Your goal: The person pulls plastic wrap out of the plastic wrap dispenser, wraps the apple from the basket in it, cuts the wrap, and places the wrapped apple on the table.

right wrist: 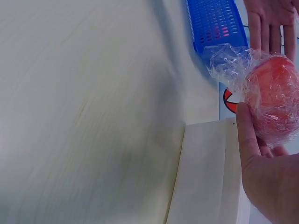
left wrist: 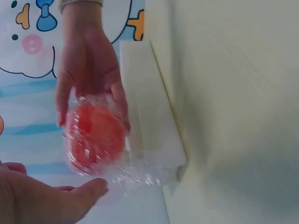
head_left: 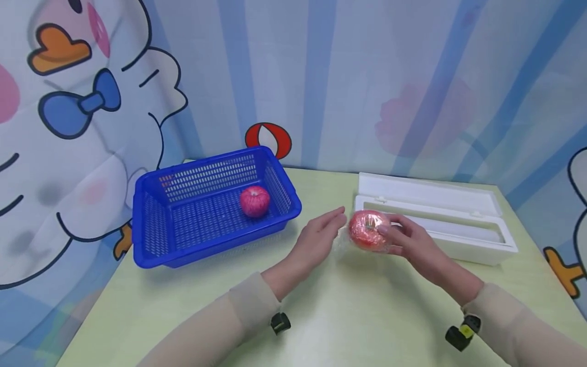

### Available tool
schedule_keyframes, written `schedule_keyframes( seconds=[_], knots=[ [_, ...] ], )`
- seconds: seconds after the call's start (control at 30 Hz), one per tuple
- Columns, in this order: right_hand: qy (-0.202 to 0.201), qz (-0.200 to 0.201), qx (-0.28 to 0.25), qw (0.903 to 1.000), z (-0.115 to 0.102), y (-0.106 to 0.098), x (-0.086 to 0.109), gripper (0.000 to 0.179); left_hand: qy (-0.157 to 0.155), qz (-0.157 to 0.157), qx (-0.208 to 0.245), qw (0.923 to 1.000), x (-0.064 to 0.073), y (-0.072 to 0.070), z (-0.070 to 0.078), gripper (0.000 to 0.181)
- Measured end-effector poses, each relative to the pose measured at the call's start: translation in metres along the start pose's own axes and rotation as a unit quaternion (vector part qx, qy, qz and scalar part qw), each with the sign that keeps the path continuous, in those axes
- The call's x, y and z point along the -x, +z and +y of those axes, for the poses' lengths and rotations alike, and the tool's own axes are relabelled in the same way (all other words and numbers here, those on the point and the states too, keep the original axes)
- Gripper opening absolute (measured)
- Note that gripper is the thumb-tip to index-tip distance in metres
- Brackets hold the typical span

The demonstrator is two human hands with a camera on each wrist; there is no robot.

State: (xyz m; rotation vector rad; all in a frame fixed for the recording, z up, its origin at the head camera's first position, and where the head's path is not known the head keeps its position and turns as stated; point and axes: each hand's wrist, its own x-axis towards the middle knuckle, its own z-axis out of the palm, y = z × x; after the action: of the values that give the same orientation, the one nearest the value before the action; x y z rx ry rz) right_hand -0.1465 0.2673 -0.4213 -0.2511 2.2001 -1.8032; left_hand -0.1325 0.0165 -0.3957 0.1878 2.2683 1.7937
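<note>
A red apple (head_left: 368,230) wrapped in clear plastic film is gripped by my right hand (head_left: 419,247), thumb on the near side and fingers behind it. Loose film (right wrist: 229,63) sticks out from the apple towards my left hand. Held up beside the film is my left hand (head_left: 316,239), its fingers straight and nothing gripped in it; the left wrist view puts its thumb close to the film's edge. A second red apple (head_left: 255,201), pinkish and striped, lies inside the blue basket (head_left: 215,239) at its right end.
Behind my right hand, a long white box (head_left: 477,252) stands with its lid (head_left: 426,192) folded back and a pale roll (head_left: 463,229) inside. A cartoon-print curtain (head_left: 348,86) hangs along the back of the pale green table (head_left: 321,326).
</note>
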Motion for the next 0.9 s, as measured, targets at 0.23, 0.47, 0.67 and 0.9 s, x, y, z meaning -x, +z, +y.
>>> schedule_keyframes(
  seconds=[0.23,0.47,0.67,0.9],
  knots=[
    [-0.014,0.016,0.017,0.9996,-0.001,0.007,0.002,0.059,-0.032,-0.027,0.015,0.999,0.006,0.016,0.007,0.069],
    [-0.001,0.009,0.014,0.9999,-0.004,0.014,0.005,0.061,-0.043,-0.035,0.113,0.992,0.004,0.021,0.002,0.07],
    [0.004,-0.003,0.0,1.0,-0.005,0.014,0.007,0.061,-0.064,-0.046,0.197,0.9773,-0.004,0.013,-0.003,0.054],
    [0.003,-0.016,-0.034,0.9993,-0.006,0.016,0.008,0.06,-0.063,-0.059,0.191,0.9777,-0.002,-0.003,-0.007,0.05]
  ],
)
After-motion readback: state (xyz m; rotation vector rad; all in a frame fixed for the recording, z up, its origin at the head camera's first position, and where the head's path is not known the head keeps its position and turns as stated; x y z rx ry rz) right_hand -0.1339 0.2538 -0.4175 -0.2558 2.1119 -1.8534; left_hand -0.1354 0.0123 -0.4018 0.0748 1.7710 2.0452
